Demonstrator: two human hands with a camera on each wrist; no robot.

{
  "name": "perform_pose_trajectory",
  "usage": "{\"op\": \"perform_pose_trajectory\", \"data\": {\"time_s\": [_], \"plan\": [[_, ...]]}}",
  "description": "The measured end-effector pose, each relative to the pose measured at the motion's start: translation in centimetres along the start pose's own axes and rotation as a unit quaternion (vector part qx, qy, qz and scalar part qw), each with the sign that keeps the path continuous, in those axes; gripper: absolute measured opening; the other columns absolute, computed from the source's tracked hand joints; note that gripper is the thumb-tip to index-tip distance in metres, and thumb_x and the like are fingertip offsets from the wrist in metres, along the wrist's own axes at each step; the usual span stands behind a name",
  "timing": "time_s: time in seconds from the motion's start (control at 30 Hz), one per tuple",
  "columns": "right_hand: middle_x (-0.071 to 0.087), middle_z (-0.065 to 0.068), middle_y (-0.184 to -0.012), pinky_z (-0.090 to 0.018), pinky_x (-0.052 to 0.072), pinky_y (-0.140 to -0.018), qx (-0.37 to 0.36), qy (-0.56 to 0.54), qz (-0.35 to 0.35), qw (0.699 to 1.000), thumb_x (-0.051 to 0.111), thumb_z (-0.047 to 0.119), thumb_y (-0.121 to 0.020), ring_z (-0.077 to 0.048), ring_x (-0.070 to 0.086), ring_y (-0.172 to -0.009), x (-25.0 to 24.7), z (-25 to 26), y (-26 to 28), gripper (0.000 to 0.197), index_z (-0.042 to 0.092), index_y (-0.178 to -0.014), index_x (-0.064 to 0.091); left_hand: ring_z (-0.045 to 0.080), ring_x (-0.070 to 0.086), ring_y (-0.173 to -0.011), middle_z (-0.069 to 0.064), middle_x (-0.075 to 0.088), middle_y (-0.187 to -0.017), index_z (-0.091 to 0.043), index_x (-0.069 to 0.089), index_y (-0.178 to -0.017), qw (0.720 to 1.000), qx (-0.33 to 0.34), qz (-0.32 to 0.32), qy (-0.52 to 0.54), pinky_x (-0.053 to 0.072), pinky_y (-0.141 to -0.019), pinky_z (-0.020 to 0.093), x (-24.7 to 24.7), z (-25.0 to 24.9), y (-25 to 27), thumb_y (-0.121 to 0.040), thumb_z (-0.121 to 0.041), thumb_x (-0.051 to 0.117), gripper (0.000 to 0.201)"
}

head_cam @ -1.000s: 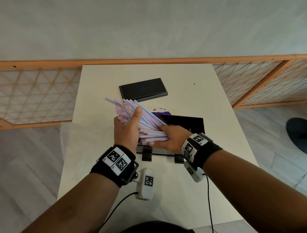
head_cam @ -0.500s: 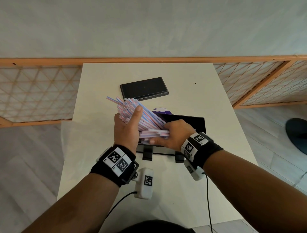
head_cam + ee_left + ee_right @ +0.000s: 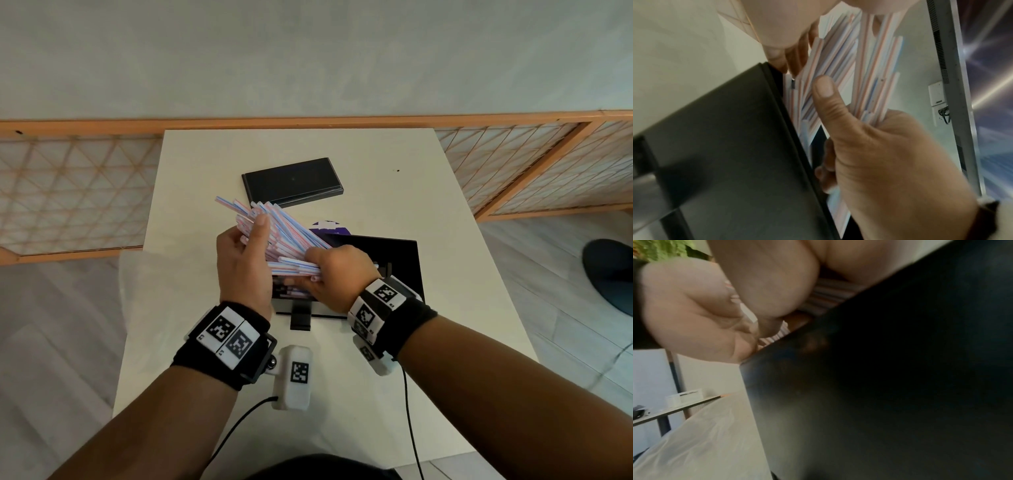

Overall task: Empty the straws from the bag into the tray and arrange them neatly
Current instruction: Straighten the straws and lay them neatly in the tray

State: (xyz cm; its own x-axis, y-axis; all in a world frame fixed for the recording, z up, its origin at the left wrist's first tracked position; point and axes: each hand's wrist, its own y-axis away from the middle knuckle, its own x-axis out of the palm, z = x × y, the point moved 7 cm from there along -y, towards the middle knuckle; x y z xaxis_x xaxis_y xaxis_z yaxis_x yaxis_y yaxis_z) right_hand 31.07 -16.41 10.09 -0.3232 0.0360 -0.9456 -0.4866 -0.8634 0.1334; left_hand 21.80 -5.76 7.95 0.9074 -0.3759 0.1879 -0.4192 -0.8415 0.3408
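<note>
Both hands (image 3: 244, 265) higher — straws (image 3: 287, 233) steeper

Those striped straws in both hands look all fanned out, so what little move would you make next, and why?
Probably square the straws up first: the left hand and right hand both grip the bundle above the black tray, yet the far ends splay apart like a fan. Nudging those ends together before lowering should help them lie neatly.

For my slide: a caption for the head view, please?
Both hands hold striped straws over a black tray.
</note>
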Motion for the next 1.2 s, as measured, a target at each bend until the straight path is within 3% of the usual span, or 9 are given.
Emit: {"op": "perform_pose_trajectory", "data": {"time_s": [0.13, 0.27, 0.4, 0.5, 0.6, 0.83, 0.93, 1.07, 1.2], "plan": [[0.049, 0.003, -0.068, -0.028, 0.034, -0.058, 0.023, 0.000, -0.034, 0.999, 0.058, 0.047, -0.089, -0.026, 0.053, -0.064, -0.5, 0.1, 0.7, 0.022, 0.026, -0.086, 0.055, 0.009, 0.069, -0.085, 0.001, 0.065, -0.100, -0.010, 0.050, -0.115, 1.000, 0.014, -0.014, 0.022, 0.058, -0.072, 0.027, -0.9, -0.6, -0.1, -0.096, -0.038, 0.067, 0.038], [0.056, -0.001, -0.066, -0.028, 0.031, -0.060, 0.026, 0.023, -0.022, 0.999, 0.055, 0.035, -0.083, -0.033, 0.062, -0.069, -0.8, 0.5, 1.0, 0.013, 0.023, -0.079, 0.055, 0.004, 0.061, -0.093, -0.006, 0.061, -0.105, -0.014, 0.048, -0.121, 0.999, 0.029, 0.004, 0.037, 0.048, -0.072, 0.012, -0.5, -1.0, 0.2, -0.085, -0.051, 0.063, 0.054], [0.069, -0.007, -0.079, -0.031, 0.035, -0.062, -0.028, 0.048, -0.004, 0.998, 0.052, 0.036, -0.085, -0.035, 0.064, -0.074, -0.5, 3.9, 1.0, 0.022, 0.020, -0.094, 0.064, 0.000, 0.070, -0.082, 0.000, 0.064, -0.106, -0.006, 0.042, -0.129, 0.999, 0.014, 0.032, 0.015, 0.056, -0.080, 0.030, 1.2, -0.5, 0.9, -0.090, -0.051, 0.067, 0.064], [0.068, -0.008, -0.085, -0.031, 0.037, -0.062, -0.005, 0.049, 0.007, 0.999, 0.049, 0.037, -0.088, -0.035, 0.064, -0.079, -0.5, 3.3, 1.0, 0.024, 0.020, -0.102, 0.060, 0.013, 0.071, -0.085, 0.011, 0.065, -0.111, 0.003, 0.042, -0.128, 1.000, 0.021, 0.006, 0.003, 0.060, -0.081, 0.036, 0.8, -0.7, 0.9, -0.079, -0.060, 0.071, 0.085], [0.069, -0.006, -0.092, -0.032, 0.042, -0.063, 0.016, 0.031, -0.003, 0.999, 0.050, 0.038, -0.088, -0.033, 0.066, -0.084, -0.2, 3.1, 0.8, 0.028, 0.022, -0.108, 0.059, 0.010, 0.069, -0.092, 0.004, 0.065, -0.116, -0.010, 0.039, -0.124, 0.999, 0.011, 0.008, -0.053, 0.059, -0.091, 0.038, 1.1, 0.1, 1.2, -0.085, -0.050, 0.075, 0.067], [0.045, 0.004, -0.096, -0.032, 0.048, -0.081, 0.100, -0.073, 0.022, 0.992, 0.063, 0.081, -0.063, -0.017, 0.047, -0.089, 1.4, -2.3, 1.4, 0.068, 0.024, -0.095, 0.044, 0.032, 0.073, -0.101, 0.018, 0.072, -0.110, -0.005, 0.062, -0.112, 0.999, -0.036, 0.026, 0.020, 0.056, -0.094, 0.060, 0.3, 0.0, 0.7, -0.073, -0.073, 0.065, 0.078], [0.055, 0.001, -0.107, -0.038, 0.052, -0.084, 0.128, -0.030, 0.092, 0.987, 0.050, 0.095, -0.056, -0.022, 0.055, -0.099, 2.4, -4.4, 2.3, 0.091, 0.023, -0.112, 0.048, 0.028, 0.070, -0.111, 0.009, 0.073, -0.118, -0.019, 0.063, -0.117, 0.997, 0.000, 0.069, -0.019, 0.052, -0.102, 0.055, 0.2, 0.5, 1.0, -0.067, -0.082, 0.069, 0.081], [0.059, -0.003, -0.120, -0.042, 0.052, -0.091, 0.118, -0.014, 0.156, 0.980, 0.037, 0.099, -0.055, -0.026, 0.057, -0.110, 3.5, -4.8, 2.1, 0.103, 0.024, -0.124, 0.048, 0.015, 0.068, -0.111, -0.004, 0.070, -0.119, -0.028, 0.060, -0.121, 0.965, 0.070, 0.133, -0.214, 0.053, -0.098, 0.038, 0.4, 0.8, 1.3, -0.068, -0.056, 0.084, 0.065], [0.056, 0.003, -0.097, -0.032, 0.050, -0.084, 0.075, -0.075, 0.169, 0.980, 0.053, 0.085, -0.069, -0.019, 0.058, -0.093, 3.3, -4.0, 1.7, 0.064, 0.030, -0.101, 0.051, 0.010, 0.066, -0.094, -0.014, 0.071, -0.105, -0.028, 0.063, -0.114, 0.910, 0.092, 0.066, -0.400, 0.044, -0.078, 0.024, -0.9, -0.3, 0.6, -0.073, -0.056, 0.081, 0.052]]}}
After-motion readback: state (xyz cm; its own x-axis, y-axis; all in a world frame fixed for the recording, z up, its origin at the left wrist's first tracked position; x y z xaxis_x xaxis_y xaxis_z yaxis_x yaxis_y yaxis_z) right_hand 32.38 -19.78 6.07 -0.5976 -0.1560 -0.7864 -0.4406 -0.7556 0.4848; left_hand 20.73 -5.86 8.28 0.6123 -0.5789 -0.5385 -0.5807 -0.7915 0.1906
